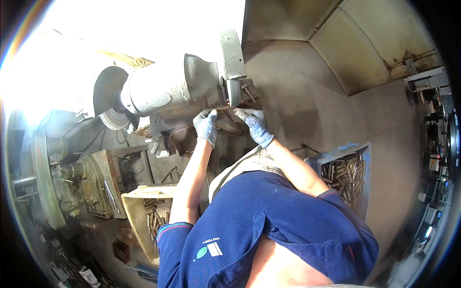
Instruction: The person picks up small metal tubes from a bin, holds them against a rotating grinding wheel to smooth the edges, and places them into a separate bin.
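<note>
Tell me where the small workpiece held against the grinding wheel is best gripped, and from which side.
Probably by its two free ends, one from each side, as the left hand and right hand do. The workpiece lies crosswise under the grinding wheel, so its middle meets the wheel and fingers stay below it.

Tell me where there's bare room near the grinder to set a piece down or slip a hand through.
Bare concrete floor lies right of the grey bench grinder, bordered below by the blue bin of brass rods. Crowded: both gloved hands, left hand and right hand, press at the grinding wheel; the yellow tray of rods and dark machinery fill the left.
</note>
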A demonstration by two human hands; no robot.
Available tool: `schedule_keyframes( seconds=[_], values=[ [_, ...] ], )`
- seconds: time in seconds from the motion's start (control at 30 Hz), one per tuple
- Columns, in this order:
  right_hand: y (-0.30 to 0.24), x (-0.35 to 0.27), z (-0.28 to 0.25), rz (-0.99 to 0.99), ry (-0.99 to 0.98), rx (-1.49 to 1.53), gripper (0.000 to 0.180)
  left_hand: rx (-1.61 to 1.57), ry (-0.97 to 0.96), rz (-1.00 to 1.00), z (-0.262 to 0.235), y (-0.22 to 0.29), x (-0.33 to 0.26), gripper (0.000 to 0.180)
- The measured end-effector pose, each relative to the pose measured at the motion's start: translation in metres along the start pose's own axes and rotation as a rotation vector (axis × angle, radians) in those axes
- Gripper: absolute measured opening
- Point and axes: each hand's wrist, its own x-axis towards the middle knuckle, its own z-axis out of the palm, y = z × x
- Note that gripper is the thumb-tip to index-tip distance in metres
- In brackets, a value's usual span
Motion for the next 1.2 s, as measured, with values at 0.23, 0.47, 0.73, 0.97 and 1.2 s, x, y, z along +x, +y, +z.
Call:
schedule_keyframes(
  seconds=[0.23,0.47,0.73,0.97,1.2],
  values=[
    [0.011,-0.002,0.012,0.023,-0.129,0.247,0.031,0.002,-0.003,0.017,-0.010,0.033,-0.019,0.005],
    [-0.021,-0.048,-0.012,-0.396,-0.212,-0.055,0.045,0.005,-0.195,0.099,-0.024,0.048,-0.063,0.014],
    [-0.076,-0.077,-0.028,-0.558,-0.238,-0.343,0.057,0.032,-0.293,0.040,-0.021,0.076,-0.095,0.017],
    [-0.083,-0.082,-0.023,-0.567,-0.200,-0.301,0.054,-0.046,-0.274,-0.032,-0.015,0.076,-0.090,0.014],
    [-0.056,-0.064,-0.027,-0.594,-0.127,-0.293,0.046,-0.049,-0.271,-0.023,0.000,0.073,-0.084,0.010]
  ],
)
